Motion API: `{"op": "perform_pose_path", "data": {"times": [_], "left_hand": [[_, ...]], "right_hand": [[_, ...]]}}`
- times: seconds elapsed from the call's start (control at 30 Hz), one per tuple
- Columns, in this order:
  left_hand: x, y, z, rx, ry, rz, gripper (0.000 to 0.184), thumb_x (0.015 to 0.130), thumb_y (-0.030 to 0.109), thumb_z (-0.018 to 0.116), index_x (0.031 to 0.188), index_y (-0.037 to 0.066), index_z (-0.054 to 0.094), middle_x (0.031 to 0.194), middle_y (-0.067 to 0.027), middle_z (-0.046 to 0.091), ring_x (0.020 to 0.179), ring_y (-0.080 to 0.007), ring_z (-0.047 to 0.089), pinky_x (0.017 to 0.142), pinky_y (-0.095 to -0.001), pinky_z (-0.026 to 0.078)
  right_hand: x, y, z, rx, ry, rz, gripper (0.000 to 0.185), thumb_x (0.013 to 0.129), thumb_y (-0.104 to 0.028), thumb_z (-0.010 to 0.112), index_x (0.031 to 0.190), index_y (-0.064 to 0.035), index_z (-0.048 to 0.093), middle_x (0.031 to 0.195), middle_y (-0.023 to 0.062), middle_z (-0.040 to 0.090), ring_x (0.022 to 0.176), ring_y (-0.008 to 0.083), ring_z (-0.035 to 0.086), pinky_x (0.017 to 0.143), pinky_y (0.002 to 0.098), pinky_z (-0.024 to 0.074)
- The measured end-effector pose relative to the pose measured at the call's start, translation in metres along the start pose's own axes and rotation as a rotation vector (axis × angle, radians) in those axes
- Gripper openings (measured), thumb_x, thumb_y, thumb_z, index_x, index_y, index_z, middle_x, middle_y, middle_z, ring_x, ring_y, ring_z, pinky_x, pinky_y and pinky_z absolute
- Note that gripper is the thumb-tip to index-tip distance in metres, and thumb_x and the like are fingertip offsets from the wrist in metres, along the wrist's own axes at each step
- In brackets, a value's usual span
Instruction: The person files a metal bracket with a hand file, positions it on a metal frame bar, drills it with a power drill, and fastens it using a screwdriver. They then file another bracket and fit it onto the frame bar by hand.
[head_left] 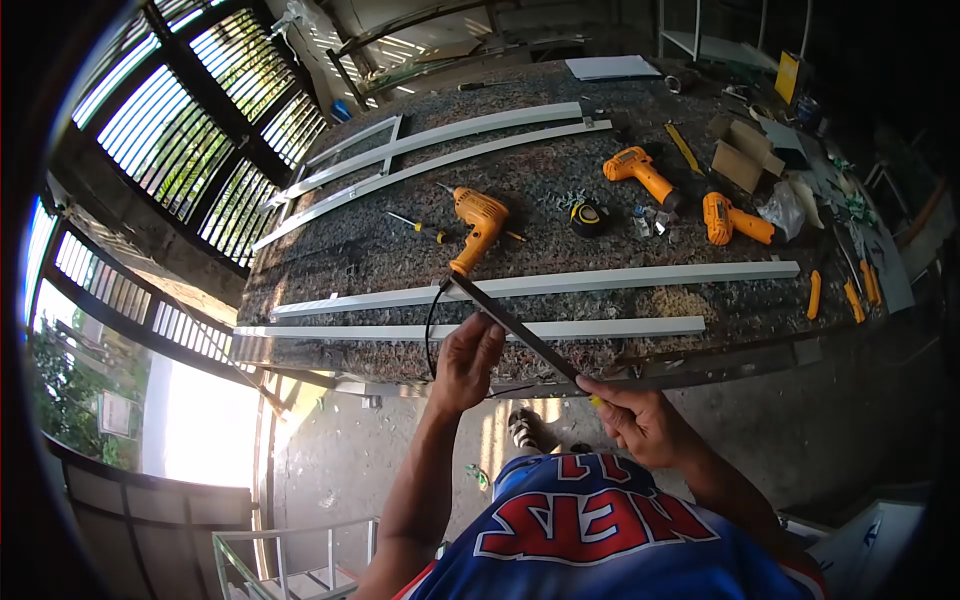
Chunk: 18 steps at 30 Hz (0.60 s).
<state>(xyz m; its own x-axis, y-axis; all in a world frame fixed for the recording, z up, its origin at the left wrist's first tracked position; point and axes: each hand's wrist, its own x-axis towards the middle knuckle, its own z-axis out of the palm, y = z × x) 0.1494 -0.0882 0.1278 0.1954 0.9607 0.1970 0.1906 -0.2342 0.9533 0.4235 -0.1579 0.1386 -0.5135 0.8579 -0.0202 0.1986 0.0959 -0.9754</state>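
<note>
My right hand (645,425) is closed round the yellow handle of a long, dark, flat file (530,338). The file slants up to the left, over two white metal bars, and its far end overlaps the foot of an orange corded drill (480,222). My left hand (468,360) is closed just under the blade, with thumb and fingertips together close to its edge; what they pinch, if anything, is hidden. Beneath lie the nearer white bar (620,328) and the longer white bar (640,280) behind it.
The worn table (370,250) also carries a white frame (440,138), a screwdriver (415,227), a tape measure (588,218) and two orange cordless drills, one (640,175) left of the other (735,220). A cardboard box (745,155) and orange-handled tools (853,300) lie right.
</note>
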Motion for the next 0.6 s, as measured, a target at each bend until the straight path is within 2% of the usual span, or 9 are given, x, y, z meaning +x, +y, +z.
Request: {"op": "perform_pose_path", "data": {"times": [0.03, 0.07, 0.1, 0.17, 0.27, 0.37, 0.47, 0.57, 0.6], "left_hand": [[-0.005, 0.008, 0.009, 0.088, -0.047, -0.027, 0.022, 0.104, 0.022, 0.055, 0.103, 0.003, 0.064, 0.073, -0.0033, 0.056, 0.067, -0.0098, 0.052, 0.064, -0.0282, 0.045], [-0.008, 0.011, 0.022, 0.235, -0.107, 0.131, 0.021, 0.103, 0.023, 0.056, 0.102, 0.003, 0.065, 0.071, -0.005, 0.057, 0.067, -0.0121, 0.053, 0.064, -0.0302, 0.046], [-0.011, 0.006, 0.037, 0.141, -0.182, 0.265, 0.024, 0.104, 0.025, 0.056, 0.101, 0.003, 0.064, 0.07, -0.0053, 0.056, 0.068, -0.0127, 0.054, 0.064, -0.0303, 0.045], [-0.014, 0.014, 0.037, -0.024, -0.187, 0.0, 0.025, 0.105, 0.025, 0.055, 0.1, 0.003, 0.064, 0.076, -0.0034, 0.058, 0.073, -0.0106, 0.054, 0.068, -0.0289, 0.045], [0.003, -0.019, 0.027, -0.33, -0.046, 0.075, 0.026, 0.105, 0.026, 0.054, 0.101, 0.003, 0.065, 0.089, 0.0008, 0.062, 0.082, -0.0079, 0.054, 0.075, -0.0269, 0.045], [0.012, -0.019, 0.042, -0.552, 0.111, 0.054, 0.026, 0.105, 0.026, 0.055, 0.103, 0.003, 0.066, 0.091, -0.0016, 0.065, 0.085, -0.0084, 0.056, 0.08, -0.0271, 0.046], [0.012, -0.023, 0.021, -0.728, 0.215, 0.034, 0.021, 0.105, 0.021, 0.054, 0.107, 0.004, 0.066, 0.099, -0.0053, 0.069, 0.095, -0.0158, 0.064, 0.091, -0.0357, 0.05], [0.002, -0.034, 0.032, -0.628, 0.14, -0.069, 0.02, 0.104, 0.021, 0.055, 0.106, 0.005, 0.067, 0.098, -0.0038, 0.069, 0.092, -0.0135, 0.062, 0.088, -0.0347, 0.049], [-0.002, -0.044, 0.04, -0.541, 0.045, -0.091, 0.02, 0.104, 0.021, 0.056, 0.107, 0.006, 0.067, 0.098, -0.0033, 0.069, 0.091, -0.0125, 0.062, 0.087, -0.0343, 0.049]], "right_hand": [[0.008, -0.002, 0.0, -0.031, 0.024, 0.029, 0.043, 0.104, -0.013, 0.051, 0.147, -0.0157, 0.05, 0.07, 0.0005, 0.053, 0.061, 0.0068, 0.047, 0.061, 0.025, 0.0469], [0.022, -0.002, -0.003, -0.064, 0.051, 0.055, 0.043, 0.104, -0.014, 0.052, 0.147, -0.0161, 0.05, 0.069, 0.0003, 0.052, 0.06, 0.0069, 0.047, 0.061, 0.0252, 0.0469], [0.034, 0.0, -0.009, -0.098, 0.077, 0.08, 0.042, 0.105, -0.015, 0.052, 0.147, -0.0164, 0.05, 0.069, 0.0002, 0.052, 0.06, 0.0069, 0.047, 0.06, 0.0255, 0.0469], [0.04, 0.005, -0.01, -0.052, 0.133, 0.038, 0.043, 0.105, -0.017, 0.051, 0.148, -0.0158, 0.049, 0.065, -0.0008, 0.047, 0.058, 0.0059, 0.045, 0.056, 0.0257, 0.0438], [0.032, -0.002, -0.011, 0.136, 0.173, -0.006, 0.042, 0.105, -0.017, 0.051, 0.148, -0.0152, 0.05, 0.062, -0.0002, 0.046, 0.057, 0.0053, 0.044, 0.053, 0.0257, 0.042], [0.027, 0.007, 0.001, -0.091, 0.121, -0.122, 0.043, 0.105, -0.016, 0.051, 0.147, -0.0149, 0.05, 0.067, 0.0017, 0.052, 0.057, 0.0062, 0.045, 0.056, 0.0261, 0.0465], [-0.001, 0.026, 0.013, -0.108, 0.13, -0.175, 0.044, 0.104, -0.014, 0.052, 0.148, -0.0173, 0.049, 0.069, 0.0002, 0.054, 0.059, 0.0067, 0.048, 0.058, 0.0254, 0.0471], [-0.004, 0.018, 0.003, -0.111, 0.093, -0.05, 0.046, 0.103, -0.01, 0.052, 0.148, -0.017, 0.049, 0.091, 0.0071, 0.059, 0.076, 0.0117, 0.058, 0.069, 0.0273, 0.0507], [0.006, 0.009, 0.001, -0.113, 0.086, 0.055, 0.046, 0.102, -0.008, 0.053, 0.147, -0.0154, 0.049, 0.11, 0.0143, 0.062, 0.09, 0.0171, 0.064, 0.078, 0.0298, 0.0528]]}}
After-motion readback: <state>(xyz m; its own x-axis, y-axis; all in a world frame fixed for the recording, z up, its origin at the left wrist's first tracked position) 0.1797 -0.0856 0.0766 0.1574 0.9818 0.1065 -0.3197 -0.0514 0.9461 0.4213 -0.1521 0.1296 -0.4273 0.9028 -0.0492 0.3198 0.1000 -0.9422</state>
